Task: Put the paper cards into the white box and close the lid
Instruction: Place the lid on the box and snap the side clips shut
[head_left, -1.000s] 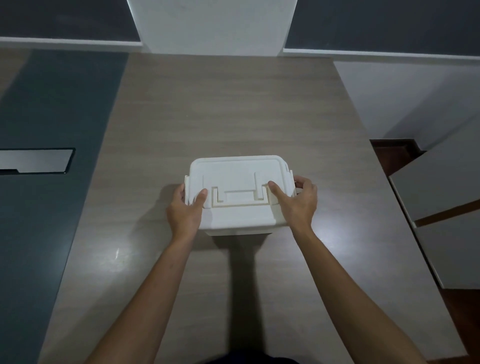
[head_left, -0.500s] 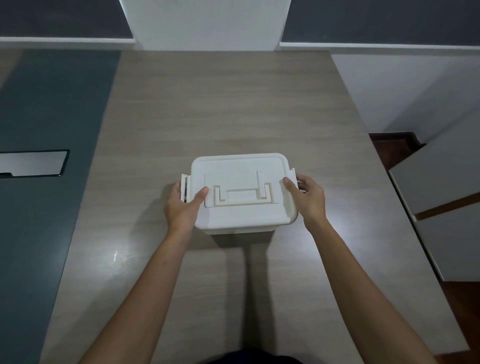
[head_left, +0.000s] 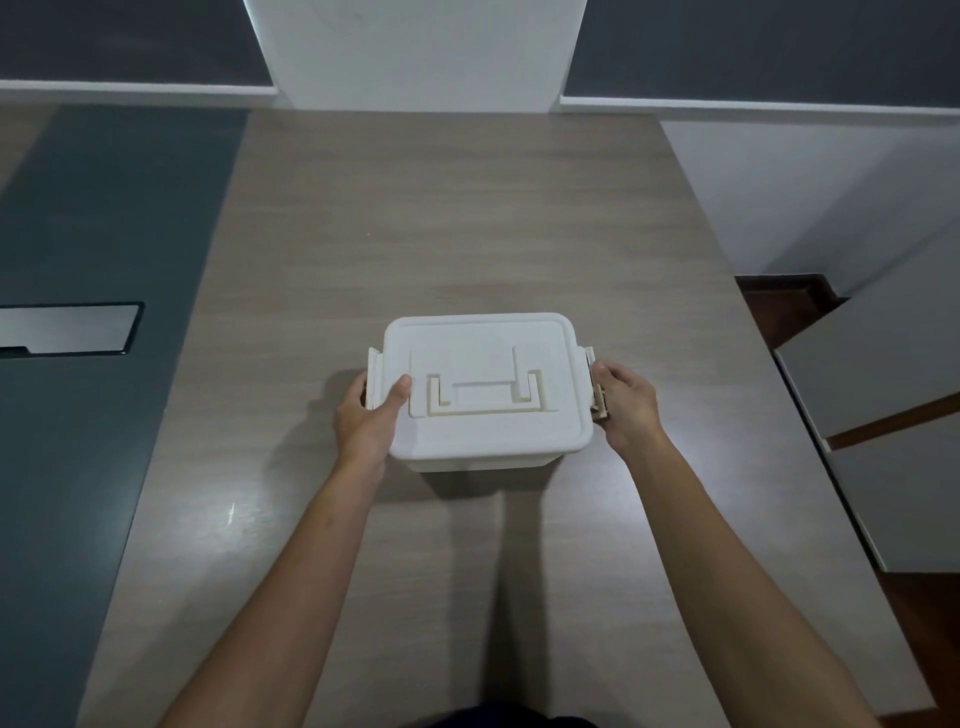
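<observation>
A white plastic box (head_left: 483, 457) stands in the middle of the wooden table with its lid (head_left: 483, 364) lying flat on top and the carry handle folded down. My left hand (head_left: 366, 421) grips the box's left end, thumb on the lid, fingers at the left side latch (head_left: 374, 374). My right hand (head_left: 626, 405) holds the right side latch (head_left: 597, 395), which sticks out from the box's right end. No paper cards are visible; the inside of the box is hidden by the lid.
The wooden table (head_left: 467, 218) ends at a wall at the back. A dark panel (head_left: 104, 260) with a grey inset plate (head_left: 67, 327) borders it on the left. Grey cabinet fronts (head_left: 883, 415) stand beyond the right edge.
My right thumb has come off the lid and the hand has slid out to the right side latch. The left hand stays at the left end. The view has shifted slightly.
</observation>
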